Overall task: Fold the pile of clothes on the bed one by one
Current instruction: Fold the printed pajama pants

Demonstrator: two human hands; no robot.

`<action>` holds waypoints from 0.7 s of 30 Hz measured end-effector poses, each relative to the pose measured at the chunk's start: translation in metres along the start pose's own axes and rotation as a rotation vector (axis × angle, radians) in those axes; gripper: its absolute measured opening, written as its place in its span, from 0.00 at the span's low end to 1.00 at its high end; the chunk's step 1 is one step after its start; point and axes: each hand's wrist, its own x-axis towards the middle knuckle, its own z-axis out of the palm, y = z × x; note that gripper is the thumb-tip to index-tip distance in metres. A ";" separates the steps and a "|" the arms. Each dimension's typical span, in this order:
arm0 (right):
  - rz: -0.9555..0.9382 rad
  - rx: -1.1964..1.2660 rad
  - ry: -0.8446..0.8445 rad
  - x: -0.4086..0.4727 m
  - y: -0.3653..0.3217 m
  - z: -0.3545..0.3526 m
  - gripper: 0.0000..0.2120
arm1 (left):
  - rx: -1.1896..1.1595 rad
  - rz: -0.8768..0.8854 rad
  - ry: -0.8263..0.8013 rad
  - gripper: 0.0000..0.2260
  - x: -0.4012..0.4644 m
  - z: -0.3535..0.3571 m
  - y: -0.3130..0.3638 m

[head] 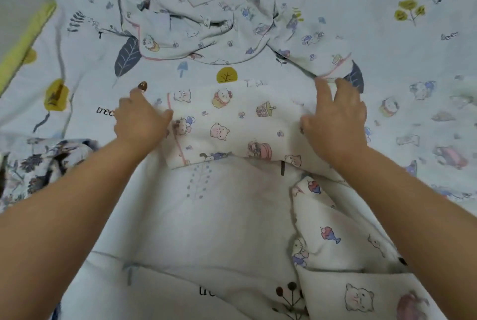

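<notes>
- folded garment [232, 123]: white cloth with cartoon bear and cake prints and a pink piping line near its left edge; lies flat on the bedsheet, mid-frame; taken here as the landmark.
- left hand [140, 119]: at the garment's left edge, forearm reaching in from the lower left; the thumb touches the edge by the pink piping, the index finger points up and away with a dark painted nail showing, the other fingers are bent under, and whether they grip cloth cannot be told.
- right hand [335, 115]: on the garment's right edge, forearm reaching in from the lower right; fingers straight and slightly spread, lying palm-down on the cloth, grasping nothing visible.
- crumpled clothes [206, 20]: same cartoon print, bunched in a heap beyond the garment's far edge; one part trails down to the right hand's fingertips.
- loose cloth [335, 237]: same print, on the near right of the garment, under the right forearm, reaching the bottom edge of the view.
- dark floral fabric [44, 162]: to the near left of the garment, by the left forearm.
- bedsheet [219, 216]: pale, with leaf prints and the word "tree"; an open stretch of sheet lies on the near side of the garment between the forearms, and more bare sheet to its far left.
</notes>
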 end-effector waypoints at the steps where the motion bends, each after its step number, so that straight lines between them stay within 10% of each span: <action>1: 0.015 -0.019 -0.025 -0.008 0.004 0.008 0.32 | -0.085 -0.109 -0.052 0.30 -0.001 0.012 -0.008; 9: 0.049 -0.101 -0.359 -0.033 0.026 0.046 0.42 | -0.385 -0.049 -0.165 0.02 -0.016 0.042 -0.016; 17: 0.027 0.015 -0.171 -0.066 0.016 0.038 0.38 | 0.071 0.018 0.126 0.13 -0.013 -0.008 -0.040; 21: 0.054 -0.002 -0.057 -0.103 0.026 0.043 0.30 | 0.264 0.349 0.106 0.22 -0.039 0.022 -0.035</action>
